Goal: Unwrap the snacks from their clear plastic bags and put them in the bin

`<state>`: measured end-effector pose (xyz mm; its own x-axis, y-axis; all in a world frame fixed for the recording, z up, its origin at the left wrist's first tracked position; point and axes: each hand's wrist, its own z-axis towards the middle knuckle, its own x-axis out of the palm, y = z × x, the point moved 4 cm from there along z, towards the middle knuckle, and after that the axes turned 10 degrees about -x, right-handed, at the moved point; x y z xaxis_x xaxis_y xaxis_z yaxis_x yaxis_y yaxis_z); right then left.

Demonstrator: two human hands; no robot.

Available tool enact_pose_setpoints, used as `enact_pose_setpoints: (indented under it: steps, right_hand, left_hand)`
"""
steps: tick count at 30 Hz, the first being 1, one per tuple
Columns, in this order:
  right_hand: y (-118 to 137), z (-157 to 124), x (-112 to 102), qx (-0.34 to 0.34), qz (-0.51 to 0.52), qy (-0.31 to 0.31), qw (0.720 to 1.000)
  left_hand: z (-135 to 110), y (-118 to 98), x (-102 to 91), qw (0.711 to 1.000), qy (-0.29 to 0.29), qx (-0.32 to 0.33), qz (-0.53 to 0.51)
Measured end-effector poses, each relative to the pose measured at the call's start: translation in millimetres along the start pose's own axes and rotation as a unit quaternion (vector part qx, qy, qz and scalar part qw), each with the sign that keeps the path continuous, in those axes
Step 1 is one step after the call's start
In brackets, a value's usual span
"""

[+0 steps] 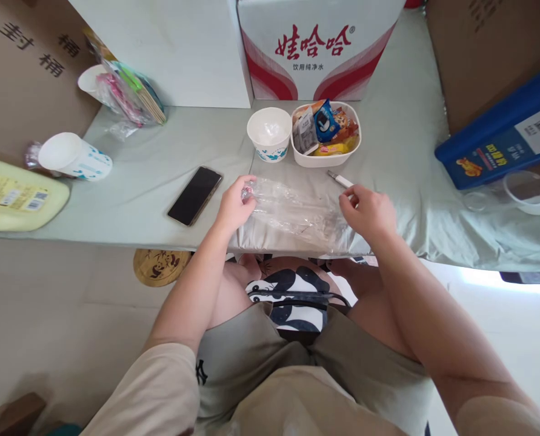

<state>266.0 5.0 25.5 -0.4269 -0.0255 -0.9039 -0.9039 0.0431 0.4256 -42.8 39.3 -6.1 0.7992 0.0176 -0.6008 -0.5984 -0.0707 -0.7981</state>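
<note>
My left hand (pixel 236 203) is closed on one end of a crumpled clear plastic bag (pixel 292 209), which lies stretched along the table's front edge. At the bag's other end, my right hand (pixel 368 212) has its fingers curled in. A slim white pen-like tool with a metal tip (pixel 341 179) runs into these fingers, its tip pointing away to the left. Beyond the bag stand a white paper bowl (pixel 272 151), with something clear inside, and a white plastic tub (pixel 322 160) full of small wrapped snacks (pixel 326 124).
A black phone (pixel 196 195) lies left of my left hand. Further left are a tipped paper cup (pixel 74 157) and a yellow jug (pixel 19 197). White cartons (pixel 317 51) stand at the back. To the right are a blue box (pixel 497 133) and a clear plastic cup (pixel 526 189).
</note>
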Motion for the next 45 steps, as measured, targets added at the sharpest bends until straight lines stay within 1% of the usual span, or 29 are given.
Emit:
enact_pose_setpoints:
  steps: [2, 3, 4, 5, 6, 8, 9, 11, 13, 14, 15, 16, 18, 20, 21, 22, 23, 24, 26, 27, 28, 29, 31, 33, 36, 40, 42, 44, 45]
  right_hand:
    - [1.2, 9.5, 1.8, -0.034, 0.038, -0.041, 0.998]
    - [3.0, 15.4, 5.4, -0.056, 0.075, -0.048, 0.994]
    - [5.4, 21.5, 10.8, -0.077, 0.126, -0.042, 0.988]
    - [8.7, 27.2, 18.0, -0.096, 0.191, -0.019, 0.977]
    - [13.2, 31.8, 26.1, -0.111, 0.264, 0.019, 0.958]
    - [24.9, 35.4, 41.7, -0.128, 0.397, 0.12, 0.901]
    - [31.2, 34.2, 47.9, -0.129, 0.443, 0.172, 0.87]
    - [42.6, 27.5, 56.0, -0.12, 0.5, 0.262, 0.817]
    - [51.4, 18.8, 58.9, -0.11, 0.525, 0.322, 0.78]
    - [54.7, 15.1, 59.0, -0.109, 0.529, 0.341, 0.77]
    - [57.5, 12.2, 58.7, -0.112, 0.524, 0.355, 0.766]
    - [59.5, 10.5, 58.1, -0.117, 0.513, 0.362, 0.77]
    - [61.6, 10.8, 56.6, -0.12, 0.486, 0.351, 0.791]
    - [61.8, 15.6, 54.4, -0.105, 0.483, 0.301, 0.816]
    - [61.4, 18.7, 52.8, -0.092, 0.492, 0.262, 0.825]
    - [60.9, 21.8, 51.1, -0.08, 0.504, 0.22, 0.831]
    - [60.5, 24.4, 49.2, -0.072, 0.513, 0.178, 0.836]
    - [60.3, 26.2, 47.3, -0.069, 0.519, 0.141, 0.84]
    - [60.8, 28.0, 44.1, -0.079, 0.515, 0.091, 0.849]
    - [61.1, 28.1, 43.0, -0.087, 0.51, 0.077, 0.853]
    - [61.0, 28.0, 42.4, -0.092, 0.504, 0.069, 0.856]
    - [60.4, 28.0, 42.4, -0.092, 0.5, 0.064, 0.859]
    - [57.2, 28.3, 43.6, -0.077, 0.498, 0.056, 0.862]
    - [53.0, 29.7, 45.2, -0.059, 0.501, 0.046, 0.862]
    - [47.3, 32.4, 44.7, -0.048, 0.505, 0.017, 0.861]
    - [44.6, 33.4, 40.5, -0.054, 0.503, -0.017, 0.863]
    - [45.6, 32.6, 41.8, -0.054, 0.529, -0.001, 0.847]
    - [47.4, 31.3, 46.2, -0.049, 0.551, 0.04, 0.832]
    - [48.6, 30.5, 48.7, -0.047, 0.551, 0.065, 0.831]
  left_hand:
    - [0.0, -0.5, 5.7, 0.998, 0.045, 0.006, -0.047]
    - [-0.3, -1.8, 9.6, 0.995, 0.074, 0.012, -0.068]
    - [-0.9, -3.8, 13.9, 0.991, 0.102, 0.019, -0.086]
    - [-1.7, -6.3, 18.0, 0.986, 0.127, 0.024, -0.102]
    - [-2.6, -9.1, 21.7, 0.982, 0.147, 0.029, -0.116]
    - [-4.5, -14.5, 27.2, 0.973, 0.176, 0.034, -0.143]
    - [-5.3, -16.9, 28.8, 0.969, 0.187, 0.034, -0.157]
    - [-6.2, -19.7, 29.6, 0.964, 0.197, 0.028, -0.179]
    - [-5.2, -20.1, 27.8, 0.964, 0.186, 0.015, -0.19]
    - [-3.8, -19.6, 26.5, 0.966, 0.174, 0.006, -0.191]
    - [-1.8, -18.7, 25.5, 0.969, 0.16, -0.006, -0.189]
    - [0.7, -17.6, 24.8, 0.972, 0.143, -0.021, -0.185]
    - [7.0, -15.8, 23.6, 0.979, 0.087, -0.055, -0.175]
    - [12.2, -16.3, 23.0, 0.98, 0.015, -0.08, -0.183]
    - [13.4, -17.8, 24.3, 0.976, -0.007, -0.089, -0.201]
    - [13.6, -20.2, 27.6, 0.968, -0.005, -0.097, -0.229]
    - [12.6, -23.4, 33.1, 0.958, 0.027, -0.109, -0.264]
    - [10.1, -27.3, 40.4, 0.942, 0.084, -0.123, -0.301]
    - [0.8, -36.4, 55.2, 0.896, 0.218, -0.158, -0.354]
    - [-4.4, -40.1, 60.2, 0.877, 0.262, -0.176, -0.362]
    - [-8.3, -42.6, 63.0, 0.868, 0.283, -0.193, -0.36]
    - [-10.8, -43.7, 63.9, 0.867, 0.284, -0.21, -0.352]
    - [-11.6, -43.8, 61.7, 0.876, 0.254, -0.237, -0.336]
    - [-10.0, -43.6, 57.1, 0.879, 0.231, -0.248, -0.336]
    - [-8.1, -43.8, 49.7, 0.875, 0.222, -0.247, -0.352]
    - [-9.0, -43.3, 43.0, 0.873, 0.22, -0.234, -0.366]
    - [-8.7, -42.3, 42.1, 0.873, 0.222, -0.225, -0.371]
    - [-7.3, -40.7, 42.4, 0.875, 0.223, -0.213, -0.373]
    - [-6.3, -39.7, 43.2, 0.877, 0.224, -0.207, -0.372]
